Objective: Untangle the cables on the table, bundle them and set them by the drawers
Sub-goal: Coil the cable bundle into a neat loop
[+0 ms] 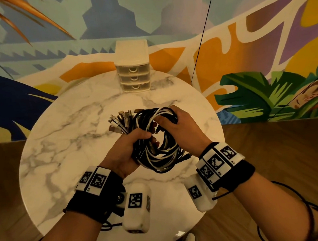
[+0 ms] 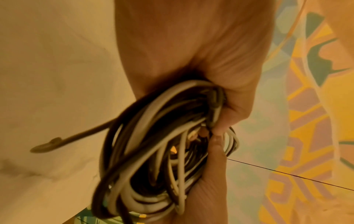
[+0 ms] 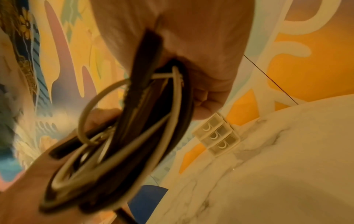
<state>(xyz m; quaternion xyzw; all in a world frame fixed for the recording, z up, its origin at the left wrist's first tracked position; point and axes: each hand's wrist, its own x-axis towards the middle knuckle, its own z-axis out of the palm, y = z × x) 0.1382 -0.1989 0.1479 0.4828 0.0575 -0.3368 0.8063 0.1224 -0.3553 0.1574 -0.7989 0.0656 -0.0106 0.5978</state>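
Observation:
A coil of black and white cables (image 1: 157, 145) is held just above the round marble table (image 1: 63, 132). My left hand (image 1: 131, 145) grips the coil's left side, with several plug ends (image 1: 119, 122) fanning out past its fingers. My right hand (image 1: 175, 122) grips the far right of the loop. In the left wrist view the coil (image 2: 153, 151) fills my palm, and a loose dark plug end (image 2: 46, 146) sticks out to the left. In the right wrist view the cables (image 3: 134, 128) run through my curled fingers. The small white drawers (image 1: 133, 74) stand at the table's far edge.
A painted mural wall rises behind the table. A thin black cord (image 1: 202, 32) slants down the wall to the right of the drawers (image 3: 217, 135). Wooden floor (image 1: 284, 157) lies on both sides of the table.

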